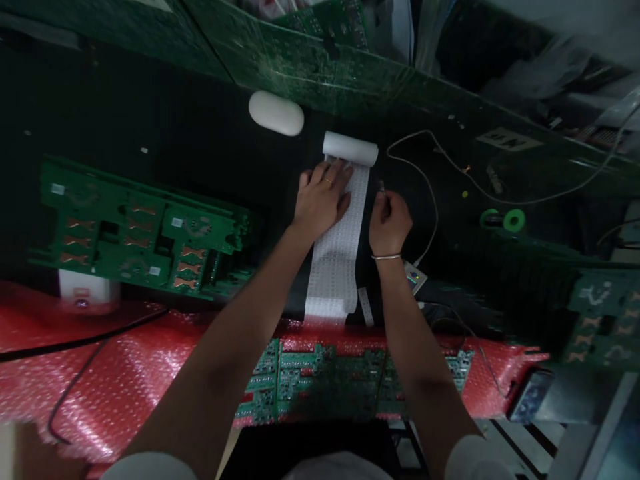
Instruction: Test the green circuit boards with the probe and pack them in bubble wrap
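A white roll of small labels lies on the dark bench, and its unrolled strip runs toward me. My left hand rests flat on the strip just below the roll, fingers spread. To the right of the strip, my right hand is closed in a pinch around a thin metal tool, probably tweezers, whose tip points at the strip's edge. A green circuit board panel lies below the strip on red bubble wrap.
A stack of green board panels sits at left over a white box. A white oval object lies behind the roll. A white cable, green tape rolls and more boards lie at right.
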`<state>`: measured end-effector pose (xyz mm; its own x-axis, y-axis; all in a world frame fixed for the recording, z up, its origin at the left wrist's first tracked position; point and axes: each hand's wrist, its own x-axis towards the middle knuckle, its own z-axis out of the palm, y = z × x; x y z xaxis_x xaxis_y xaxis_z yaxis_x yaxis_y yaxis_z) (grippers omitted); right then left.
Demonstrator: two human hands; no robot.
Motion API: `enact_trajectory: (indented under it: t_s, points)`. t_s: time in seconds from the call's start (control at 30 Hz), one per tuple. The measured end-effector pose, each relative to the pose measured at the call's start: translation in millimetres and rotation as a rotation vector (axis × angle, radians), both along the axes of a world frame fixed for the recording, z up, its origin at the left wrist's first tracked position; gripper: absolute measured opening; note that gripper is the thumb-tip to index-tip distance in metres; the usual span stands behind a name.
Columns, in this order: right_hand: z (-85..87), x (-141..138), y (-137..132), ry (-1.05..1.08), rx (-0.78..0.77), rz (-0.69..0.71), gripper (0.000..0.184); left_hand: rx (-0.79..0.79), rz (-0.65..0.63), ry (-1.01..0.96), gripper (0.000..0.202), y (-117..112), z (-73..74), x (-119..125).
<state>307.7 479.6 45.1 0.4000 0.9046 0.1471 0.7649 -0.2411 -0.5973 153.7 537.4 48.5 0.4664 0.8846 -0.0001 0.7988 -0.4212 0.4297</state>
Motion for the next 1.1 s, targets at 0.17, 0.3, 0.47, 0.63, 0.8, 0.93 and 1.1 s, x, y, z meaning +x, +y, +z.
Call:
enact_trajectory:
  t_s: [0.17,0.3,0.47,0.63,0.8,0.93,1.1]
  points:
    - [-3.6,1.2,12.0,-0.016,-0.039,0.016,0.035,0.005,-0.010,-0.014,0.054,0.5,-3.4,1.3]
    - [-4.0,-4.8,24.9,-0.056,-0.105,0.061,0.037,0.015,-0.013,-0.043,0.053,0.3,-5.0,0.8]
    - [-6.5,-3.3,34.9,-0.064,-0.113,0.074,0.038,0.031,-0.055,-0.080,0.052,4.9,-6.5,0.5]
    - [-9.4,1.4,36.3,-0.051,-0.076,0.085,0.036,0.006,-0.077,-0.082,0.050,10.8,-5.3,0.5]
    - [-9.6,1.9,36.6,-0.029,-0.091,0.090,0.039,-0.020,-0.078,-0.085,0.053,12.8,-2.7,-0.4]
    - [-10.2,1.0,37.0,-0.046,-0.087,0.072,0.039,-0.022,-0.064,-0.071,0.059,12.3,-2.6,0.1]
    - [-9.1,-3.1,41.6,-0.085,-0.064,0.095,0.037,-0.026,-0.063,-0.073,0.064,12.7,-2.9,0.8]
